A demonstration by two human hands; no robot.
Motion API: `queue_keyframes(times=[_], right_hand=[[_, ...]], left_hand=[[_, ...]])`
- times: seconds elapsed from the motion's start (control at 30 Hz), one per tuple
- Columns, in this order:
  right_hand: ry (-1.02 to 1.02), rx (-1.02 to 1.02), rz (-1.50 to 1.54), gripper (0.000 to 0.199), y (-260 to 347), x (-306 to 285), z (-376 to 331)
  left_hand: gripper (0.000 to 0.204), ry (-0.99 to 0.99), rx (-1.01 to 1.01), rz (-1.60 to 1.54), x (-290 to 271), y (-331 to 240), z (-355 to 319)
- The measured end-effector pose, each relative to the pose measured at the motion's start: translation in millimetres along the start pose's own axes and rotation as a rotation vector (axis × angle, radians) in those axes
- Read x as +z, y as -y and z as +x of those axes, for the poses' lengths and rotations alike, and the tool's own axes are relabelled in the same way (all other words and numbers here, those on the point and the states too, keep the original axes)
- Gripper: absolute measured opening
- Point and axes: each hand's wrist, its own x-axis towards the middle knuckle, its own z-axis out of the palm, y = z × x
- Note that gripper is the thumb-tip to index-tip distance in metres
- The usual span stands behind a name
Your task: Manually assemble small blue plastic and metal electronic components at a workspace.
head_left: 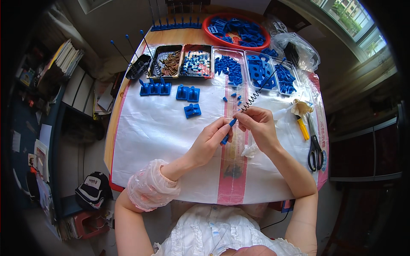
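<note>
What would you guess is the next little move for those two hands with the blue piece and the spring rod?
Probably sliding the small blue piece further onto the thin rod. The left hand pinches the piece, the right hand holds the rod just below its black spring, and both meet end to end, so a short push along the rod seems likely.

two hands (209, 143), one scissors (315, 151), five trays (230, 64).

One head camera looks steeply down (fisheye, close) over the table (171, 128).

We list: wooden tabletop (112, 128) under white sheeting; daylit window (350, 19) upper right; dark cabinet (371, 149) right; cluttered shelves (64, 81) left; grey floor (81, 158).
</note>
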Motion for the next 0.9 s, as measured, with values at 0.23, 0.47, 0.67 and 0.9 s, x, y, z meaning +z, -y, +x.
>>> queue_keyframes(times=[0.23,0.47,0.67,0.9], right_hand=[[0.020,0.027,-0.023,0.013,-1,-1,2],[0.068,0.068,0.002,0.013,-3,-2,4],[0.110,0.090,-0.020,0.013,-8,-3,3],[0.134,0.123,0.072,0.010,-7,-5,2]], left_hand=[[0.023,0.007,-0.083,-0.176,-1,3,0],[0.022,0.032,-0.229,-0.594,-3,-1,1],[0.021,0.024,-0.303,-0.628,0,-7,0],[0.023,0.096,-0.407,-0.900,2,-12,-3]])
